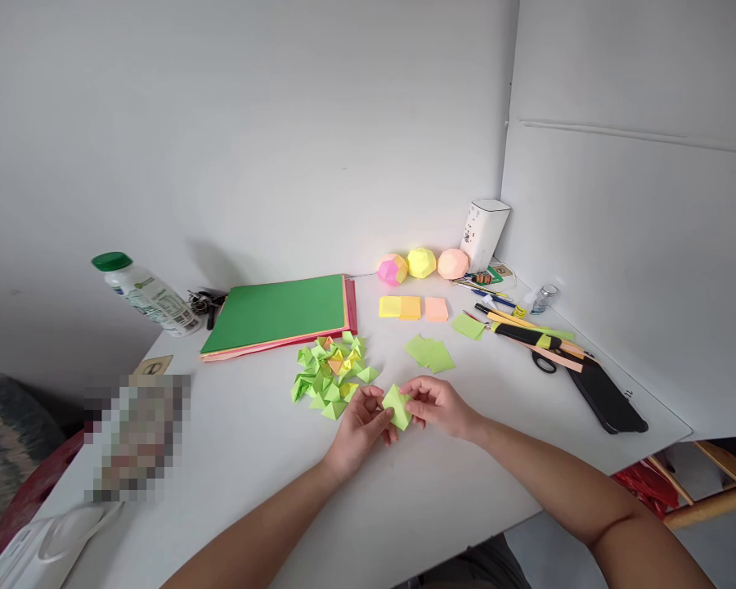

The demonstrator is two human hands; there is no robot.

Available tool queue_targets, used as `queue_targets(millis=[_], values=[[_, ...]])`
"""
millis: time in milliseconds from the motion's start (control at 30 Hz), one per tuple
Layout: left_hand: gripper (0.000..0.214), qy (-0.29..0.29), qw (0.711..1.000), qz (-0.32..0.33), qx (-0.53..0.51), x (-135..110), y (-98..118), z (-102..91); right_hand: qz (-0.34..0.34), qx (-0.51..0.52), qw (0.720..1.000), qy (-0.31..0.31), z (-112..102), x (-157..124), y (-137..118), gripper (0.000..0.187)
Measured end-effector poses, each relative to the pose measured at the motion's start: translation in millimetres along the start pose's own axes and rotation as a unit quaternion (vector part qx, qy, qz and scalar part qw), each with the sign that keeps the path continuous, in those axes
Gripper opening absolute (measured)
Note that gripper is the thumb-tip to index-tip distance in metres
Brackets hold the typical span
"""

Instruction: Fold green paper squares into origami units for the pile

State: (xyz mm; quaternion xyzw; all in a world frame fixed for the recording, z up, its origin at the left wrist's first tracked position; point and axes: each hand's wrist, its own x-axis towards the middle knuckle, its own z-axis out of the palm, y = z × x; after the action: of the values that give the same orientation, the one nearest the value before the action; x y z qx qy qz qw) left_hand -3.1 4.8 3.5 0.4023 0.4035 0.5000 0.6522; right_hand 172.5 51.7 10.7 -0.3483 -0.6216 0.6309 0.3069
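Between my two hands is a light green square of paper (397, 406), turned cornerwise and partly folded. My left hand (363, 421) pinches its left side, with the thumb across the front. On its right side my right hand (437, 404) grips the edge between thumb and fingers. Just beyond my left hand lies a pile of folded paper pieces (322, 380), mostly green with a few yellow and orange. Several loose green paper squares (433, 353) lie flat beyond my right hand.
A stack of coloured paper (282, 309) lies at the back. Three paper balls (421, 263) stand by the wall, behind yellow and peach sticky notes (400, 307). Scissors (544, 361), pens and a black case (610, 398) are at right. A bottle (150, 296) stands at left.
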Motion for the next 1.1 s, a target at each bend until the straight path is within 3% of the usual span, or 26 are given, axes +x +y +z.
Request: queue_targets(millis=[133,267,633,1100], values=[[0.037,-0.057,0.998,0.01,0.03,-2,1,1.7,0.002,-0.002,1.0,-0.009,2,0,2,0.028],[0.035,-0.075,0.996,0.017,0.051,-3,-1,0.5,0.001,-0.006,1.0,-0.014,2,0,3,0.029],[0.034,-0.012,0.998,0.015,0.066,-5,-4,1.9,-0.028,0.001,1.0,-0.015,2,-2,-7,0.027],[0.038,-0.015,0.998,0.011,0.068,-5,-7,0.5,-0.056,-0.032,0.998,-0.007,5,-3,-3,0.022]])
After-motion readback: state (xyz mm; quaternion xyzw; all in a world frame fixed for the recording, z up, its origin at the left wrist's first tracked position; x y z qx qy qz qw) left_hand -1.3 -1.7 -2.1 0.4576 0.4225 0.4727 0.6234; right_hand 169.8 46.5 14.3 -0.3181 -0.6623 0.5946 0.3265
